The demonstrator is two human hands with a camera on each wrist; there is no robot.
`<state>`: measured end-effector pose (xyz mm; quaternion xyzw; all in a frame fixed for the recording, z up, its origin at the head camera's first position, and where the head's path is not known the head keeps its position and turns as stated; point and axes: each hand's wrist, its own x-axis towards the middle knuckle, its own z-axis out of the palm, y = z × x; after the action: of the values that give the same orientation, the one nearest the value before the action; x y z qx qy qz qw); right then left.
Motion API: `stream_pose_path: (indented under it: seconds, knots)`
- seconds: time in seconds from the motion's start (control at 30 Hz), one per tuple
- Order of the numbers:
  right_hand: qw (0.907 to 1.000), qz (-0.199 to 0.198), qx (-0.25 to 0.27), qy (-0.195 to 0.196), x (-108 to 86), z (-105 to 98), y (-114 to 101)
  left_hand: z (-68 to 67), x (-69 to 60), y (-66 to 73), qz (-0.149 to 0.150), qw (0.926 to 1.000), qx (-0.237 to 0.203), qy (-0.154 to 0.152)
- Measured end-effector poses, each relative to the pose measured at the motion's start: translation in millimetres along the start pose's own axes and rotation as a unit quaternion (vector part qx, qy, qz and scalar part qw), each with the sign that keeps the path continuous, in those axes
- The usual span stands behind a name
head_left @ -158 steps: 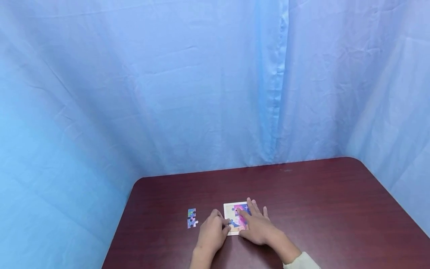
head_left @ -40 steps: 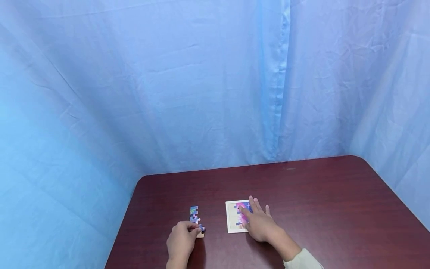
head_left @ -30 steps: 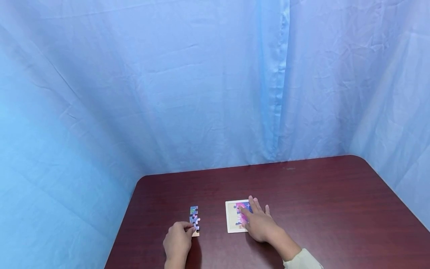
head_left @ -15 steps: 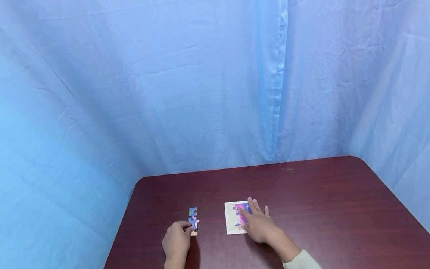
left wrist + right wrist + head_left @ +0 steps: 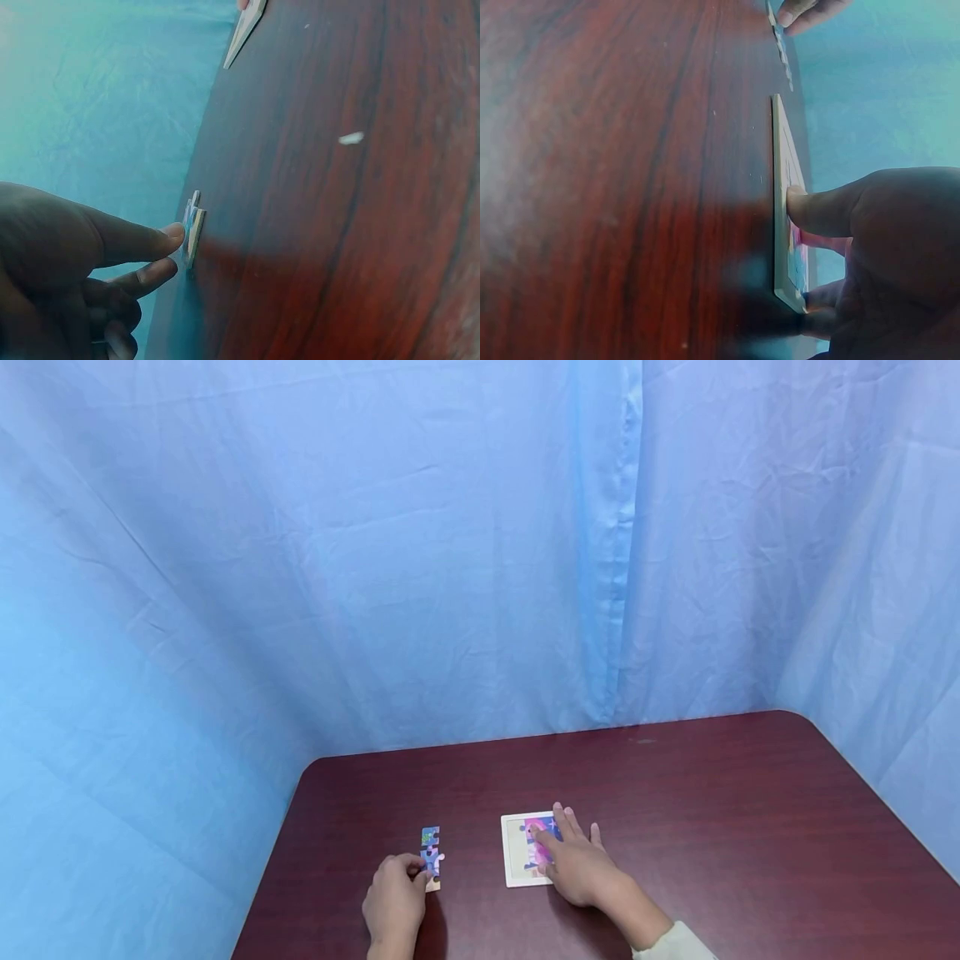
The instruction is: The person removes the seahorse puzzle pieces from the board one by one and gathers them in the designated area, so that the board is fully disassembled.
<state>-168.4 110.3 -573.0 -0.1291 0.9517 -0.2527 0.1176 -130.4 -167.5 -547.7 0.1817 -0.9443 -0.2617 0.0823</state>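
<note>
My left hand (image 5: 395, 897) pinches a jigsaw puzzle piece (image 5: 434, 885) between thumb and fingertips, low over the table. This piece is at the near end of a short column of loose jigsaw pieces (image 5: 430, 836) printed in blue, pink and green. From the left wrist view the pieces (image 5: 196, 234) appear edge-on by the thumb. To the right lies a square puzzle tray (image 5: 507, 860) with a pale rim. Spread over its right side, my right hand (image 5: 585, 865) rests on a pink and blue picture section, partly covering it. The tray's left strip shows bare pale backing.
The dark red wooden table (image 5: 675, 793) has rounded far corners. Blue curtains (image 5: 450, 568) hang behind it and along both sides. In the left wrist view a small whitish mark (image 5: 351, 139) shows on the tabletop.
My left hand has moved left from the tray to the loose pieces, and a blue piece has left the tray's lower left. It then shifted slightly left into the column. My right hand stays put.
</note>
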Motion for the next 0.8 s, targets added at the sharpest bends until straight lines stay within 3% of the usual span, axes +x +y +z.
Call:
stream_pose_path:
  seconds: [0.13, 0.33, 0.6, 0.8]
  knots:
    - [0.9998, -0.012, -0.001, 0.013, 1.3, 3, 4, 1.1, -0.8, 4.2, 0.013, 0.9999, -0.01, -0.004]
    - [0.9995, -0.028, 0.008, 0.009, -6.5, -9, -5, 8.5, -4.3, 15.9, 0.05, 0.9981, -0.032, -0.016]
    - [0.9997, -0.008, 0.011, 0.019, -3.3, -3, -2, 20.8, -14.7, 36.5, 0.112, 0.993, -0.037, -0.005]
    - [0.9995, -0.006, 0.005, 0.03, -1.4, 2, 1, 31.8, -18.6, 51.1, 0.132, 0.9901, -0.039, -0.029]
